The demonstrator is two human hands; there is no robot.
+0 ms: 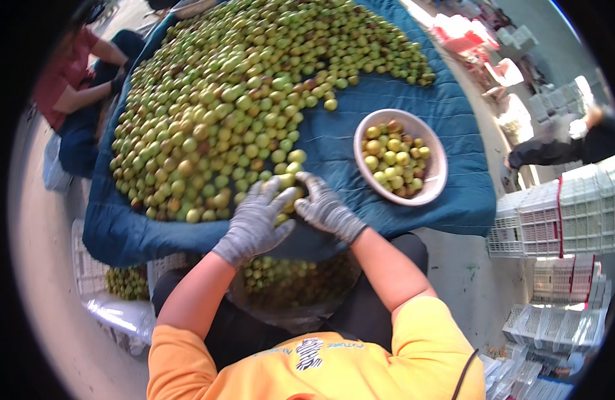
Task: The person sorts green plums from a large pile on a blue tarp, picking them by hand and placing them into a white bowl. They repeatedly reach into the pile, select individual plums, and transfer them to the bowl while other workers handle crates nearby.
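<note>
A big heap of round green-and-brown fruits, which look like fresh jujubes point(207, 127), covers much of a blue quilted cloth point(334, 137). At the heap's near edge my left hand point(255, 221), in a grey knit glove, lies over several jujubes with fingers stretched and thumb apart. My right hand point(329, 210), gloved alike, faces it from the right, its fingers apart and its fingertips beside the same few fruits. A pink round basket point(439, 175), part filled with jujubes, stands on the cloth to the right of my hands.
Below the cloth's near edge, between my legs, sits a clear-bag-lined container of jujubes point(291, 280). A white crate point(87, 257) is at the left. White crates point(554, 217) are stacked at the right. One person point(71, 93) sits at the left; another point(554, 140) is at the right.
</note>
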